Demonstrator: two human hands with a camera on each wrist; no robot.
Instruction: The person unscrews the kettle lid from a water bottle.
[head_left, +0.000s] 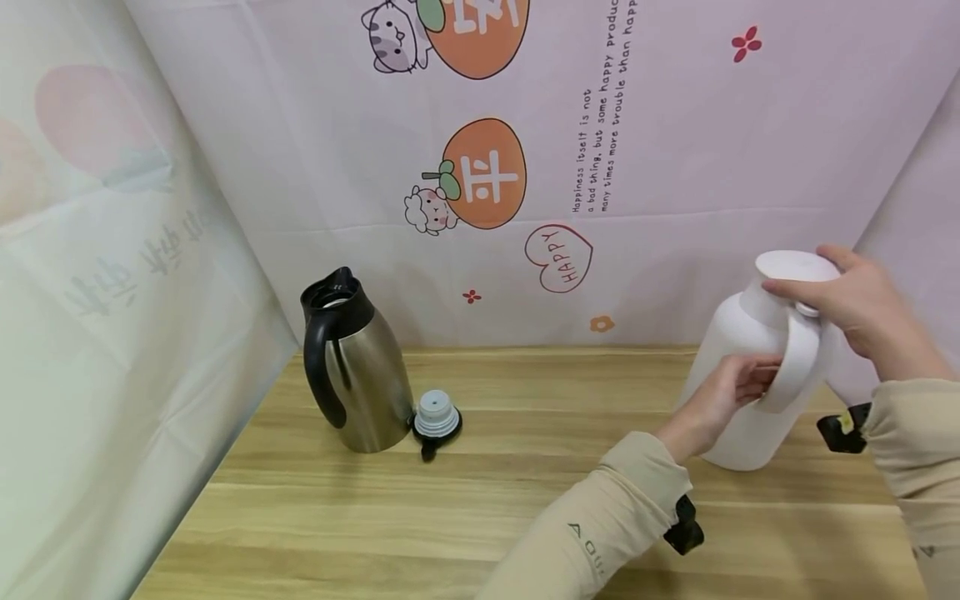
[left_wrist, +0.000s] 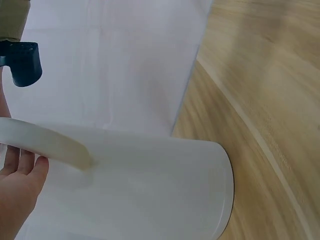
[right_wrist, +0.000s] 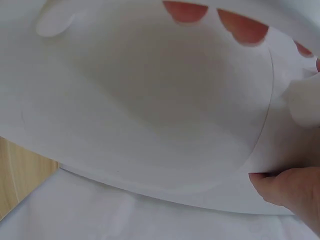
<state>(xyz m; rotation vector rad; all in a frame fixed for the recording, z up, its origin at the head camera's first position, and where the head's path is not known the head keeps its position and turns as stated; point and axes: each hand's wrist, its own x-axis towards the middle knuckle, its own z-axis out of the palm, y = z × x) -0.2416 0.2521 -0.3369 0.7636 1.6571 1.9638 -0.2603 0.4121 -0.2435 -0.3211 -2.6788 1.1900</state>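
Note:
A white insulated jug (head_left: 723, 433) stands on the right side of the table, slightly tilted in the head view. My left hand (head_left: 716, 404) grips its handle (head_left: 798, 358), fingers passing through the loop. In the left wrist view those fingertips (left_wrist: 39, 169) show below the handle. Over the top, my right hand (head_left: 873, 312) holds the jug's white lid (head_left: 797, 267) between thumb and fingers. The right wrist view shows its thumb (right_wrist: 285, 187) against the neck, with the palm hidden.
At the left stands a steel thermos jug (head_left: 371, 379) with a black handle and an uncovered mouth. Its stopper (head_left: 437, 417) lies upside down beside the base. A printed cloth (head_left: 660, 250) hangs behind the wooden table (head_left: 525, 483), and another cloth (head_left: 150, 333) hangs at the left.

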